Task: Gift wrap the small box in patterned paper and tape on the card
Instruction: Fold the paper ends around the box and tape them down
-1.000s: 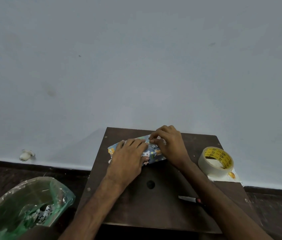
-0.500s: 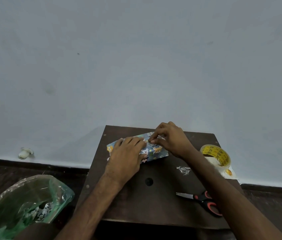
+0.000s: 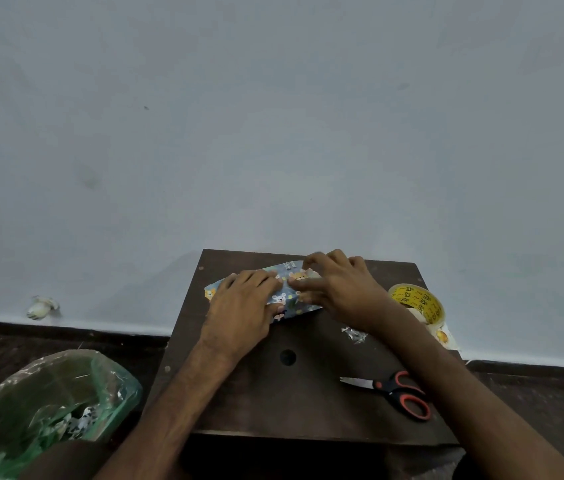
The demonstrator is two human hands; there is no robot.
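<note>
The box, hidden inside the paper [image 3: 287,301], lies at the table's [image 3: 273,403] far side. The left hand [image 3: 239,306] presses flat on the paper, fingers straight. The right hand [image 3: 339,289] pinches the fold. Hazard: reaching for the tape roll [image 3: 416,302] at the table's right edge frees one hand, and the fold would likely spring open.

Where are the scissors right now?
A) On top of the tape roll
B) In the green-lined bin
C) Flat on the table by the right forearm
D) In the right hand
C: the scissors lie flat on the table beside the right forearm, blades pointing left, with nothing gripping them.
</note>
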